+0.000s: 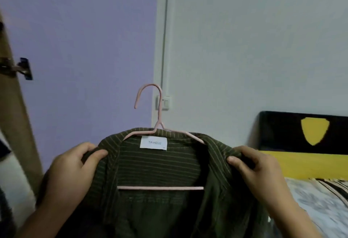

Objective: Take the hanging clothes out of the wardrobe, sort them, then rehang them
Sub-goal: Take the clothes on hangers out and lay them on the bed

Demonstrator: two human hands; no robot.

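- Head view, and you've got the olive striped shirt (160, 164) up in front of you, already draped on the pink hanger (160, 187), hook standing upright at twelve o'clock.
- Your left hand (75, 164) pinches the shirt's shoulder at nine o'clock from the collar tag (153, 142): thumb curled over the front of the cloth, the other fingers tucked behind the fold.
- Your right hand (256, 164) mirrors it at three o'clock, thumb pressed on the front, fingers wrapped round the far shoulder. Both hands clamped on cloth, neither slack.
- So the shirt sits between your hands, held at both shoulders, its body dropping toward six o'clock out of frame.
- The step looks like seating the shirt squarely before rehanging. Tug both shoulders outward evenly so each hanger arm sits inside its shoulder seam.
- Watch the right arm of the hanger: it shows bare at about one o'clock from the tag, inside the collar, so I'd judge that side wants pulling up and over.
- Keep the collar centred under the hook, or the shirt may slide off one end.
- I can't tell whether your fingers also catch the hanger wire beneath the cloth.
- The bed (320, 196) lies at four o'clock; a wooden door edge (17, 124) at nine o'clock.
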